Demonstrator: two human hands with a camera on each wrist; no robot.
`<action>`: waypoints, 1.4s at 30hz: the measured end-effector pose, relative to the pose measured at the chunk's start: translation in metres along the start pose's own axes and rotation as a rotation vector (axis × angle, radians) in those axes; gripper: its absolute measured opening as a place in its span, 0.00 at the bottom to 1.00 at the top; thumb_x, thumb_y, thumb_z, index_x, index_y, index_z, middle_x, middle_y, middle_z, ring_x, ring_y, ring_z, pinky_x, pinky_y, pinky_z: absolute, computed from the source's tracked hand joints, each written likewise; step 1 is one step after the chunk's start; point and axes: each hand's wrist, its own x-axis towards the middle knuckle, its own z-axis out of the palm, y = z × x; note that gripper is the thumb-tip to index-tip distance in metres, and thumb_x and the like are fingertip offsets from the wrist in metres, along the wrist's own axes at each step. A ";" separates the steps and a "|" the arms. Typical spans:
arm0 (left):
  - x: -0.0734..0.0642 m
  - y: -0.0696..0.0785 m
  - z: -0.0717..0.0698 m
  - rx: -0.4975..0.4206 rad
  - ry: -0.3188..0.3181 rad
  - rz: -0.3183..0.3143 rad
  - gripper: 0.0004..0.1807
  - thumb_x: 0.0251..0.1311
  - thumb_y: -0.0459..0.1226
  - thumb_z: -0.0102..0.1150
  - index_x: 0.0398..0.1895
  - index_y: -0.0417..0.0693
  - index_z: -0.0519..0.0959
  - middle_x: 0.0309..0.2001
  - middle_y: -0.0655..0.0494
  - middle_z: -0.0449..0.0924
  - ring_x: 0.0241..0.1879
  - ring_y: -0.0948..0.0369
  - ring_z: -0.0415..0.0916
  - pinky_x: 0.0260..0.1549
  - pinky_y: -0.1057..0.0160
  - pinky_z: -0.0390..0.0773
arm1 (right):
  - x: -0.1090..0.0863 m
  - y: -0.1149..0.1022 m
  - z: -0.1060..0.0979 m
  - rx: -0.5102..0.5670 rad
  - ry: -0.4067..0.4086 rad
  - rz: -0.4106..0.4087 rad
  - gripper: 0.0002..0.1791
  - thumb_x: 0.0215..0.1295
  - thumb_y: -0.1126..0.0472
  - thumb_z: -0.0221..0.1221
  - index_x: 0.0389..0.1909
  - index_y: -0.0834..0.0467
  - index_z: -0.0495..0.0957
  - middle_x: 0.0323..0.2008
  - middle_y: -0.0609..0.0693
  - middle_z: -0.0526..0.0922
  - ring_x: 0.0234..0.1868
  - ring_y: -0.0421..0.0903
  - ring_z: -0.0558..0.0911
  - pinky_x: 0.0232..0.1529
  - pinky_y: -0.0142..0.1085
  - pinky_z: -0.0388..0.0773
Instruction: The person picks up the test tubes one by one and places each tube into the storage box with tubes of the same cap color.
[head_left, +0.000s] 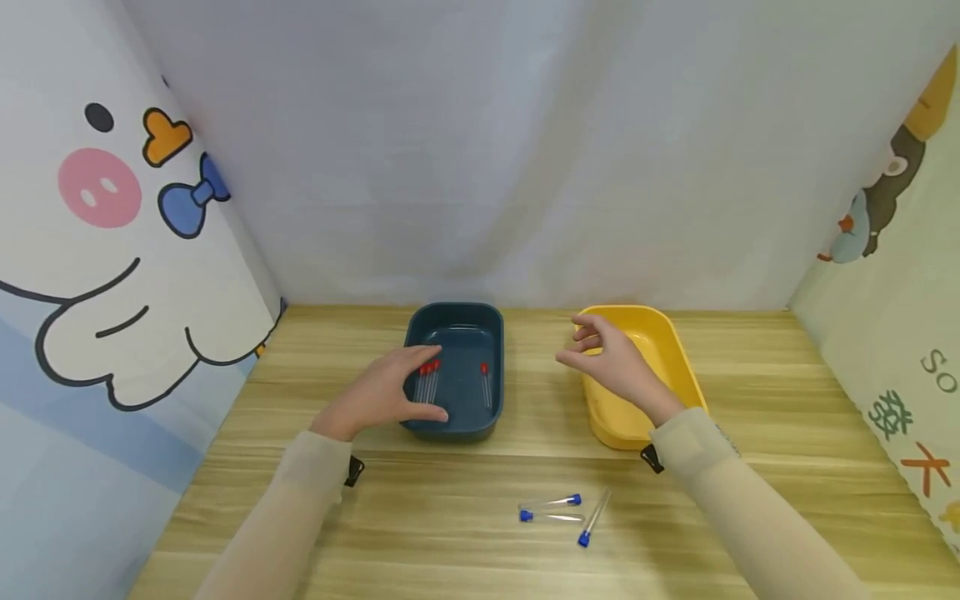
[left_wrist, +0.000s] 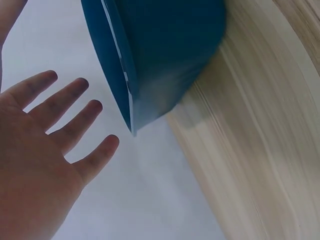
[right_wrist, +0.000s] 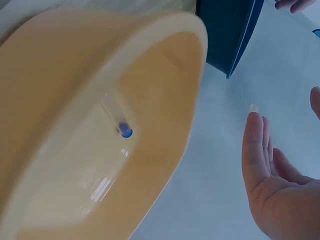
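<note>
My left hand (head_left: 378, 392) hovers over the left rim of a dark blue bin (head_left: 463, 400), its fingers spread and holding nothing. Inside that bin lie several red-capped clear tubes (head_left: 427, 385) on the left and more red-capped tubes (head_left: 486, 387) on the right. Near the left rim of a yellow bin (head_left: 618, 429), my right hand (head_left: 615, 362) is raised with thumb and fingers apart, nothing between them. The right wrist view shows a blue-capped tube (right_wrist: 124, 129) within the yellow bin. Three blue-capped clear tubes lie in front of the bins, one (head_left: 594, 521) slanted.
The wooden table (head_left: 420, 517) carries both bins side by side, with a gap between them. Behind it hangs a pale curtain (head_left: 480, 167). Printed cartoon panels stand on the left and right sides.
</note>
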 end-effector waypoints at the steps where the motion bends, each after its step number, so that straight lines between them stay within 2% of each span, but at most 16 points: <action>1: 0.000 0.002 0.001 0.007 0.005 0.010 0.58 0.51 0.62 0.75 0.81 0.51 0.59 0.80 0.44 0.60 0.79 0.41 0.58 0.74 0.34 0.62 | -0.002 0.001 -0.001 -0.005 0.005 -0.004 0.42 0.69 0.47 0.66 0.78 0.58 0.60 0.66 0.61 0.74 0.63 0.57 0.78 0.62 0.52 0.79; 5: 0.001 0.011 0.004 0.010 0.019 0.051 0.57 0.50 0.60 0.77 0.80 0.49 0.61 0.79 0.45 0.62 0.78 0.42 0.60 0.74 0.36 0.64 | -0.009 0.007 -0.006 -0.022 0.028 -0.027 0.42 0.69 0.50 0.67 0.76 0.62 0.62 0.64 0.63 0.75 0.61 0.58 0.80 0.59 0.51 0.81; 10: 0.001 0.024 0.010 -0.001 0.019 0.083 0.57 0.49 0.60 0.77 0.81 0.52 0.61 0.79 0.48 0.62 0.78 0.45 0.61 0.73 0.38 0.67 | -0.021 0.013 -0.010 -0.019 0.032 -0.041 0.40 0.69 0.52 0.67 0.75 0.65 0.63 0.62 0.63 0.76 0.60 0.58 0.81 0.58 0.50 0.82; 14: 0.001 0.033 0.015 0.024 0.034 0.123 0.56 0.50 0.60 0.76 0.80 0.54 0.62 0.78 0.50 0.65 0.77 0.46 0.63 0.73 0.37 0.66 | -0.033 0.013 -0.012 -0.014 0.029 -0.051 0.39 0.70 0.54 0.66 0.75 0.63 0.63 0.60 0.62 0.76 0.59 0.57 0.81 0.59 0.51 0.83; 22: -0.001 0.052 0.025 0.091 0.078 0.246 0.53 0.49 0.56 0.79 0.78 0.49 0.66 0.75 0.48 0.69 0.75 0.47 0.67 0.71 0.39 0.69 | -0.053 0.010 -0.013 -0.050 0.061 -0.128 0.36 0.69 0.57 0.68 0.73 0.64 0.66 0.56 0.62 0.78 0.56 0.57 0.82 0.60 0.52 0.82; 27: -0.005 0.065 0.031 0.125 0.077 0.285 0.54 0.48 0.56 0.80 0.77 0.48 0.67 0.76 0.48 0.68 0.75 0.47 0.66 0.73 0.39 0.67 | -0.067 0.013 -0.016 -0.077 0.096 -0.162 0.34 0.68 0.59 0.68 0.70 0.67 0.69 0.53 0.63 0.79 0.54 0.57 0.82 0.58 0.52 0.82; 31: -0.007 0.076 0.035 0.128 0.066 0.320 0.54 0.47 0.56 0.80 0.76 0.47 0.68 0.76 0.48 0.68 0.75 0.47 0.66 0.75 0.39 0.64 | -0.077 0.020 -0.021 -0.118 0.109 -0.153 0.33 0.68 0.58 0.68 0.69 0.67 0.70 0.54 0.64 0.80 0.55 0.58 0.82 0.61 0.55 0.80; 36: -0.007 0.084 0.041 0.128 0.062 0.394 0.53 0.46 0.56 0.80 0.74 0.42 0.70 0.73 0.46 0.72 0.74 0.47 0.68 0.76 0.40 0.62 | -0.084 0.034 -0.033 -0.163 0.145 -0.128 0.34 0.70 0.56 0.67 0.70 0.67 0.69 0.56 0.64 0.79 0.56 0.59 0.81 0.62 0.56 0.76; 39: -0.007 0.088 0.046 0.120 0.038 0.416 0.52 0.46 0.56 0.80 0.73 0.42 0.71 0.72 0.47 0.73 0.73 0.49 0.69 0.77 0.42 0.62 | -0.086 0.044 -0.041 -0.187 0.170 -0.111 0.33 0.71 0.56 0.66 0.70 0.68 0.69 0.56 0.64 0.79 0.56 0.59 0.80 0.60 0.51 0.77; 42: -0.006 0.091 0.052 0.104 -0.008 0.405 0.52 0.46 0.56 0.80 0.74 0.45 0.70 0.73 0.50 0.72 0.73 0.50 0.69 0.77 0.45 0.62 | -0.087 0.054 -0.047 -0.196 0.193 -0.097 0.33 0.71 0.56 0.65 0.69 0.69 0.69 0.56 0.65 0.78 0.57 0.60 0.80 0.58 0.35 0.76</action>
